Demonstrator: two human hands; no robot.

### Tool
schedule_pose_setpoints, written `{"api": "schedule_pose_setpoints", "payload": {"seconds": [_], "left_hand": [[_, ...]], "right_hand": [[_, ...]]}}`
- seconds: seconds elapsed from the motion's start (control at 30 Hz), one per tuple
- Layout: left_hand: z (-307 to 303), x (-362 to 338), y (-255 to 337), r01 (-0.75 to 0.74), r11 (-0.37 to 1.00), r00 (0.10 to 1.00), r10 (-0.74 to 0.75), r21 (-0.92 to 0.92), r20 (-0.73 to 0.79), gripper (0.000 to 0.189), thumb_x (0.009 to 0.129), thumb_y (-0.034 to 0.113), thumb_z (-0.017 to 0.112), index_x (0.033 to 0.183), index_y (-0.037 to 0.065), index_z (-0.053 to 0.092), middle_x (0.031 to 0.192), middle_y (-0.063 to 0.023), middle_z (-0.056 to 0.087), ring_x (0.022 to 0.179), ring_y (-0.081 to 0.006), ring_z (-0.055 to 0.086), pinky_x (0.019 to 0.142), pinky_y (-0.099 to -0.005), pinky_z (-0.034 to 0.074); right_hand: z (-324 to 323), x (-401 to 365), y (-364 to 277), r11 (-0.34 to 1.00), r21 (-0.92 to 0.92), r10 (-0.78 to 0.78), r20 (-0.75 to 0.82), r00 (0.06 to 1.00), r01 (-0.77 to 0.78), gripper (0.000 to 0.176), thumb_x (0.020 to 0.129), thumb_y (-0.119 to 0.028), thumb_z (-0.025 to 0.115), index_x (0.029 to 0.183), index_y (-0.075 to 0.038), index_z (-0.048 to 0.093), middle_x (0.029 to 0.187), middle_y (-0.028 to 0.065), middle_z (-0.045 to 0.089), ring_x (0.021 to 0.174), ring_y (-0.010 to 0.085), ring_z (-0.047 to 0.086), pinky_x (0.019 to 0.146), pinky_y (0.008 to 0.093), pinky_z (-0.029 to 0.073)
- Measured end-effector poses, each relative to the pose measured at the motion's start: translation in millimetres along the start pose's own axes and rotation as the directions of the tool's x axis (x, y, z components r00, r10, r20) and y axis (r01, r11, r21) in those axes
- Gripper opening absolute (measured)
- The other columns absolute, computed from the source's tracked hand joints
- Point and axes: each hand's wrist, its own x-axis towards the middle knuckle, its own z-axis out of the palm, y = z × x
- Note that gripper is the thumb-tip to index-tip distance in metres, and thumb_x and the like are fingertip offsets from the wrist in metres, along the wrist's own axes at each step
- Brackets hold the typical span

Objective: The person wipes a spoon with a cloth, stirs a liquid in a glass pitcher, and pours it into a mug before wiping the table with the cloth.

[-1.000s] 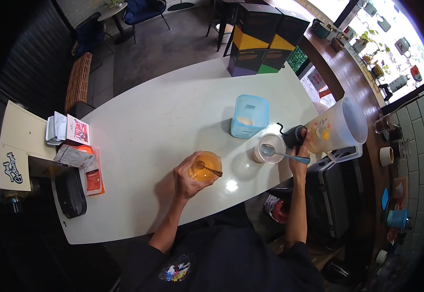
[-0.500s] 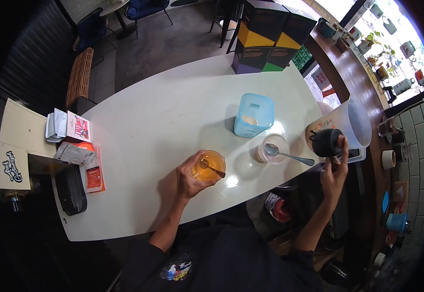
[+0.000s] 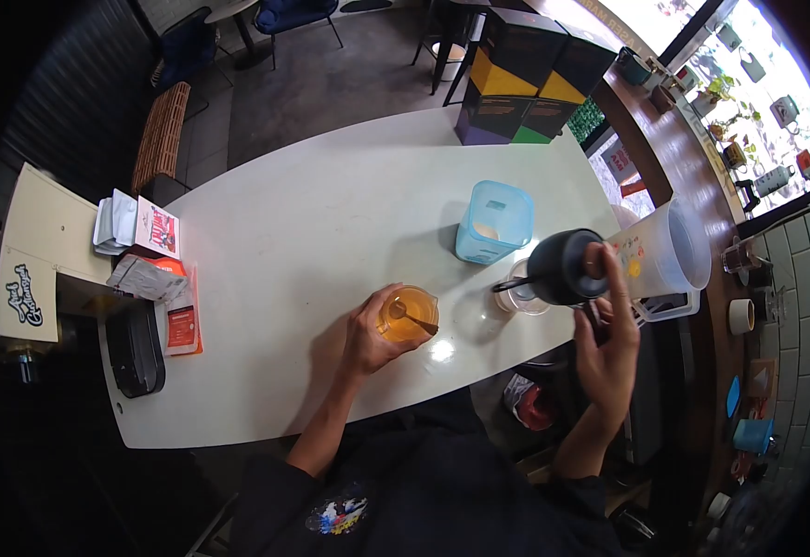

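Head view is showing packets [image 3: 159,227] sitting at the left end of the white surface [image 3: 331,200], a black case [image 3: 136,357] lying nearer the person. Left hand [image 3: 368,336] is curling its fingers around the side of a cup of amber liquid [image 3: 416,299], where a spoon [image 3: 414,318] is leaning. Farther right, a blue container [image 3: 498,223] is standing on the surface. A black kettle [image 3: 565,269] — spout pointing left — is partly covering a clear cup [image 3: 532,304]; the right hand [image 3: 609,357] is gripping the kettle's handle side, one finger extending upward. Just beyond, a clear pitcher [image 3: 667,246] is standing at far right.
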Motion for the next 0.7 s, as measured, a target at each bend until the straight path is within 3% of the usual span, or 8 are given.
{"api": "schedule_pose_setpoints", "payload": {"seconds": [0.03,0.07,0.1,0.17,0.2,0.4,0.7], "left_hand": [[0,0,0,0.002,1.0,1.0,-0.001,0.001,-0.007,0.081,0.059,0.03,0.094,0.125,0.0,0.057,0.115,-0.0172,0.067,0.104,-0.0316,0.068,0.093,-0.0407,0.055],[1,-1,0,0.007,1.0,1.0,-0.007,0.0,-0.002,0.081,0.059,0.031,0.093,0.125,0.0,0.057,0.117,-0.0172,0.067,0.105,-0.0316,0.067,0.094,-0.0407,0.054],[1,-1,1,0.013,1.0,1.0,-0.013,0.0,0.004,0.082,0.06,0.032,0.093,0.126,0.0,0.056,0.118,-0.0172,0.066,0.106,-0.0315,0.067,0.094,-0.0407,0.054],[1,-4,0,0.02,1.0,1.0,-0.02,0.007,0.0,0.082,0.06,0.031,0.093,0.126,0.0,0.056,0.12,-0.0171,0.066,0.107,-0.0312,0.066,0.095,-0.0405,0.054],[1,-4,-1,0.024,1.0,1.0,-0.024,0.014,0.001,0.082,0.059,0.031,0.093,0.126,0.0,0.056,0.121,-0.017,0.065,0.108,-0.031,0.066,0.096,-0.0402,0.053],[5,-5,-6,-0.039,0.999,0.999,0.039,0.01,-0.037,0.084,0.058,0.029,0.094,0.128,0.002,0.056,0.121,-0.017,0.065,0.11,-0.0307,0.065,0.097,-0.0397,0.053],[3,-4,-3,-0.047,0.998,0.998,0.049,0.042,-0.046,0.083,0.06,0.023,0.093,0.129,-0.001,0.055,0.115,-0.0152,0.068,0.106,-0.0272,0.068,0.095,-0.038,0.054]], "right_hand": [[9,-1,1,1.0,-0.012,0.022,0.032,0.999,-0.021,0.076,0.081,0.016,0.052,0.151,-0.01,0.038,0.079,0.0121,0.059,0.07,0.0108,0.053,0.071,0.0246,0.045],[19,1,-2,0.998,-0.033,-0.06,0.044,0.997,0.061,0.078,0.08,0.015,0.055,0.151,-0.013,0.039,0.07,0.013,0.054,0.066,0.0124,0.053,0.068,0.0259,0.045],[24,0,-2,1.0,-0.025,-0.005,0.106,0.994,0.008,0.077,0.081,0.015,0.055,0.151,-0.012,0.038,0.079,0.0184,0.061,0.072,0.0185,0.063,0.073,0.0286,0.049],[39,-1,-5,0.999,-0.033,0.03,0.16,0.987,-0.025,0.076,0.082,0.016,0.054,0.151,-0.013,0.038,0.091,0.0249,0.065,0.085,0.0284,0.07,0.08,0.0333,0.052],[44,-1,-6,0.999,-0.046,0.034,0.182,0.983,-0.026,0.075,0.084,0.015,0.053,0.151,-0.013,0.037,0.101,0.0292,0.065,0.097,0.0386,0.069,0.084,0.0374,0.052],[66,-7,8,0.987,-0.128,-0.066,0.244,0.967,0.1,0.082,0.079,0.013,0.054,0.153,-0.017,0.035,0.09,0.0223,0.065,0.08,0.0385,0.066,0.073,0.0434,0.05],[71,-10,12,0.955,-0.243,-0.116,0.228,0.967,0.172,0.085,0.078,0.014,0.054,0.153,-0.02,0.034,0.091,0.0221,0.064,0.077,0.0392,0.064,0.071,0.0474,0.049]]}}
